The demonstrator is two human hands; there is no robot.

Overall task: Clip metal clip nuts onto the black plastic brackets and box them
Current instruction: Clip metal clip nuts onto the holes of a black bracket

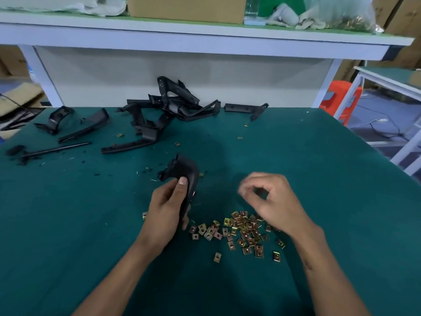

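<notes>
My left hand [167, 206] grips one bracket [185, 179] just left of the nut pile [241, 229]. My right hand [271, 201], above the pile, is blurred; I cannot tell whether it pinches a nut. Many brackets [168, 106] wait beyond; nothing looks boxed.

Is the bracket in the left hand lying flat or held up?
Held up: the left hand grips the bracket near its lower end, its top rising clear of the mat.
</notes>
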